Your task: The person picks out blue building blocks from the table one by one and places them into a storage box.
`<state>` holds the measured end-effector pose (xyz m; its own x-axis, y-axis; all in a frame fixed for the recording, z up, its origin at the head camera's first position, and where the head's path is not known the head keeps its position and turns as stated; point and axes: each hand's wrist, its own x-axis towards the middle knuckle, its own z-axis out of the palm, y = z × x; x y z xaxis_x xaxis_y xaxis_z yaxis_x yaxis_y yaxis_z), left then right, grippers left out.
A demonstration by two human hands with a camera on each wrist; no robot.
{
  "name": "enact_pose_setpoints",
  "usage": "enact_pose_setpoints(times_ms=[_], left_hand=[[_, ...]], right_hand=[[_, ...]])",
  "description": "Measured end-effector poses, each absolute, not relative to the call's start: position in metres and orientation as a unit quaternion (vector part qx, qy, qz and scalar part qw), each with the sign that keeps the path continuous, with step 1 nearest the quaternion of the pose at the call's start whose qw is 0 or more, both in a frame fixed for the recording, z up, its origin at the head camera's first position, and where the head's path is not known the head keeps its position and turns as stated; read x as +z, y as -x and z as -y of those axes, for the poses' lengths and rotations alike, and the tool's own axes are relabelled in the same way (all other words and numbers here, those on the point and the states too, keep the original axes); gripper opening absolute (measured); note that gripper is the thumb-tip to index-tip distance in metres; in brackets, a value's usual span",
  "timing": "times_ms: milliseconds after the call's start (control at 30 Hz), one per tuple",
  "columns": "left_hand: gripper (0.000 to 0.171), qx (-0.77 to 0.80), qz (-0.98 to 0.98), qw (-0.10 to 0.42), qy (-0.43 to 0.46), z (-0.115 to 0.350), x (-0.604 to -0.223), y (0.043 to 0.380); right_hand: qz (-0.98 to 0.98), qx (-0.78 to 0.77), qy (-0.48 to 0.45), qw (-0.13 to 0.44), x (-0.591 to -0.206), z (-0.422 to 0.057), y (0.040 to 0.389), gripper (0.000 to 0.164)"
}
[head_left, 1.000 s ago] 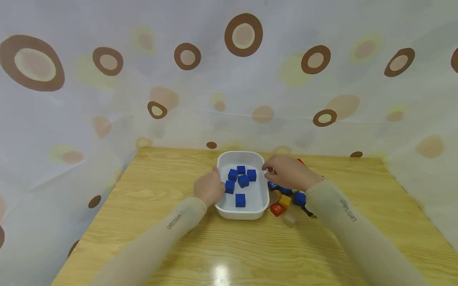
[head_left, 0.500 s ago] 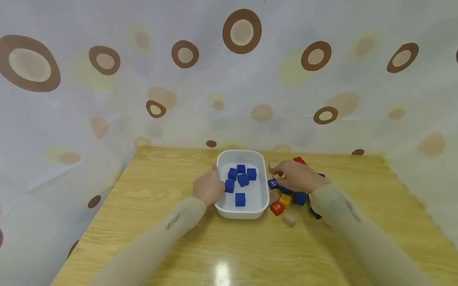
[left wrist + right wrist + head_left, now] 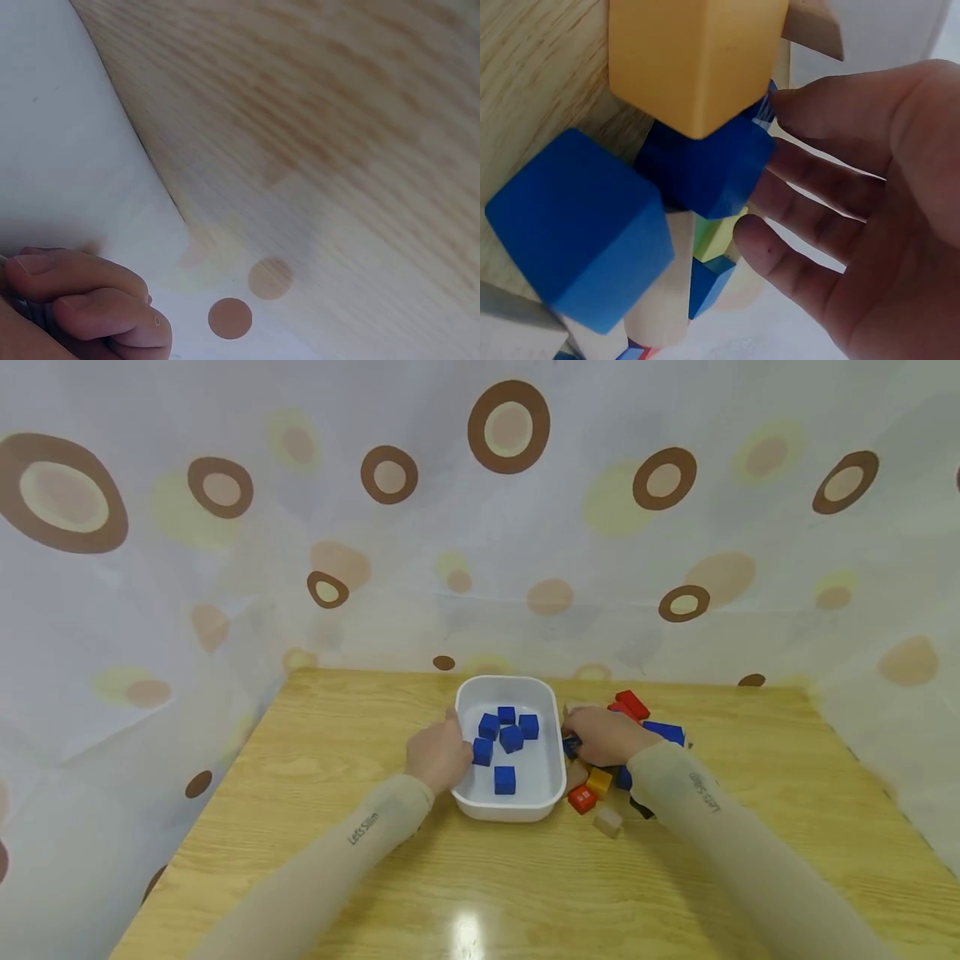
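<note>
My left hand (image 3: 439, 756) grips the left rim of a white rectangular tray (image 3: 506, 812). In the left wrist view its fingers (image 3: 105, 315) are curled. Several blue cubes, one of them a cube (image 3: 505, 780) near the front, lie inside the tray. Just past the tray's right side, my right hand (image 3: 609, 737) reaches down into a pile of mixed wooden blocks. Its thumb and fingers pinch a small blue block (image 3: 572, 746) with white lettering, mostly covered by the hand. In the right wrist view the thumb meets that lettered block (image 3: 766, 112), behind a larger blue block (image 3: 709, 169).
Around the right hand lie an orange cube (image 3: 598, 782), a red marked block (image 3: 582, 798), a plain wooden block (image 3: 607, 820), a red block (image 3: 632, 704) and a long blue block (image 3: 664, 732). A patterned cloth (image 3: 510, 568) stands behind the wooden table (image 3: 337, 727).
My right hand has drawn away from the tray's right rim, then lowered onto the lettered blue block in the pile. The left hand and the cubes in the tray stay put.
</note>
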<state>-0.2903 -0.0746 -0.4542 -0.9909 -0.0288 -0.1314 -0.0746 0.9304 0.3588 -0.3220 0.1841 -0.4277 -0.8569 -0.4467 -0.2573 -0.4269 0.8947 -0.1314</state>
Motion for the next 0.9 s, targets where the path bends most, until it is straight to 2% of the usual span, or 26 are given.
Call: enact_pose_setpoints(times_ms=[900], left_hand=[[0.071,0.193,-0.979,0.058,0.029,0.0764,-0.4555,0.2895]], right_hand=[[-0.960,-0.055,0.203,0.185,-0.4309,-0.1784,0.3312,0.037]])
